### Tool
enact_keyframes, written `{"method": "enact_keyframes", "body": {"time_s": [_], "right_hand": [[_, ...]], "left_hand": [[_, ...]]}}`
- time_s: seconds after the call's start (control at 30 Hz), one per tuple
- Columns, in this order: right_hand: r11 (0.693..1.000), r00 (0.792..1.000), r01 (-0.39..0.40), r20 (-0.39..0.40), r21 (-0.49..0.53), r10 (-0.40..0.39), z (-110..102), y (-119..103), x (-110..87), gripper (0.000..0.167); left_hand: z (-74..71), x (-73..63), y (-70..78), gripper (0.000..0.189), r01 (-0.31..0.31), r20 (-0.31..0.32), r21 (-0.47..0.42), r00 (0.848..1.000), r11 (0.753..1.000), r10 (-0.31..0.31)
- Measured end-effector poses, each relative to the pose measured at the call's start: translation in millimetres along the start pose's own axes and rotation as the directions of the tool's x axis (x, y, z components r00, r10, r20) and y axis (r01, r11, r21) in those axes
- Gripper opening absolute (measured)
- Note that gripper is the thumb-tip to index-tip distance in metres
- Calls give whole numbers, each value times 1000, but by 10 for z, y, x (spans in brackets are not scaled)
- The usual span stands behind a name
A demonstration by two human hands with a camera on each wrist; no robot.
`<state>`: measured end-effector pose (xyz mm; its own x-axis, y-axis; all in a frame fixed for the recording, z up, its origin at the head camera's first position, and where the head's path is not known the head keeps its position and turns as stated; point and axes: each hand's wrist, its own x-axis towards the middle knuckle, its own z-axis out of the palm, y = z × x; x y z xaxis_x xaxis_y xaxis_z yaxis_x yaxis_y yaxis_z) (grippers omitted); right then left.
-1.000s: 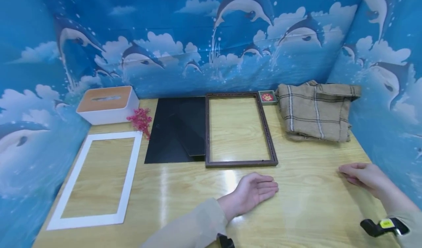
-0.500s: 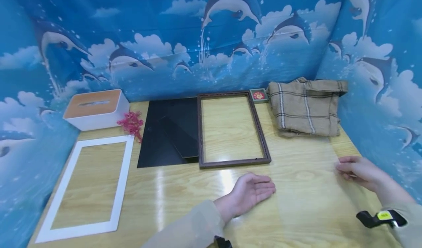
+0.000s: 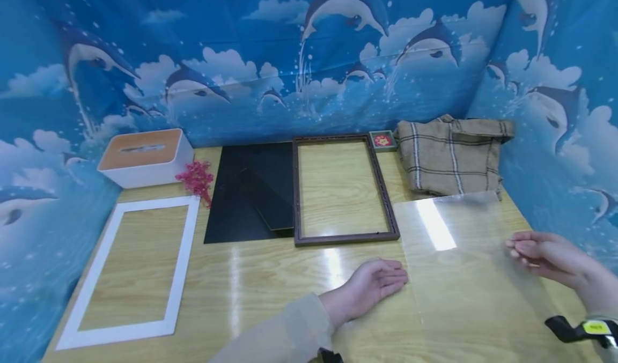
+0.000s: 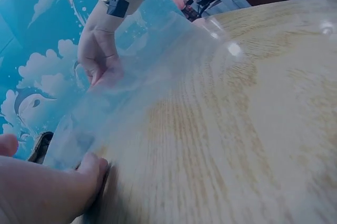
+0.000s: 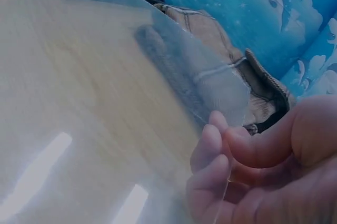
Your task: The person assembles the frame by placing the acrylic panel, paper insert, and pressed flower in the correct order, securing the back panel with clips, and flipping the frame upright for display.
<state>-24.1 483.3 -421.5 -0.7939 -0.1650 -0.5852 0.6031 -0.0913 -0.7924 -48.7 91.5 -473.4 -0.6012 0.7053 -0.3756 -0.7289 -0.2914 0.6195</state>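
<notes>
A large clear plastic sheet, shiny and see-through, spans the space between my hands at the right of the wooden table. My right hand pinches its right edge between thumb and fingers; the right wrist view shows the grip closely on the sheet. At the sheet's left edge is my left hand, its fingers straight and its fingertips touching or very near that edge. The left wrist view has the left thumb beside the sheet, with the right hand beyond.
An empty dark brown frame overlaps a black backing board. Leftward lie a white mat border, pink flowers and a tissue box. A small green-edged box and folded plaid cloth sit at the back right.
The clear sheet has tilted, so a bright reflection now shows on it and its far edge stands out. My right hand has shifted slightly rightward; the left has barely moved.
</notes>
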Motion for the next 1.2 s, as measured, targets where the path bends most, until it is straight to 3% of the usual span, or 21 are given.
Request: {"method": "enact_keyframes", "body": {"time_s": [0.2,0.37,0.47,0.7,0.8,0.97,1.2], "right_hand": [[1000,999,27,-34,15,-26,-29,-59,-60,19],[996,997,82,-5,41,-82,19,-144,-29,16],[993,994,105,20,61,-106,87,-210,4,18],[963,954,186,200,193,-224,280,-361,62,29],[951,947,218,187,218,-260,404,-428,118,28],[932,948,260,117,254,-296,611,-547,226,25],[875,921,323,95,361,-379,919,-657,456,22]], "left_hand": [[29,7,-68,47,-16,44,94,999,995,12],[58,-15,-70,45,-73,102,174,993,982,55],[63,-33,-30,45,-102,105,195,991,975,83],[15,-39,110,49,-194,62,225,981,955,185],[-41,-53,175,56,-245,73,200,969,949,235],[-127,-88,296,63,-316,85,68,947,946,310],[-222,-195,509,62,-380,83,-95,918,920,388]]}}
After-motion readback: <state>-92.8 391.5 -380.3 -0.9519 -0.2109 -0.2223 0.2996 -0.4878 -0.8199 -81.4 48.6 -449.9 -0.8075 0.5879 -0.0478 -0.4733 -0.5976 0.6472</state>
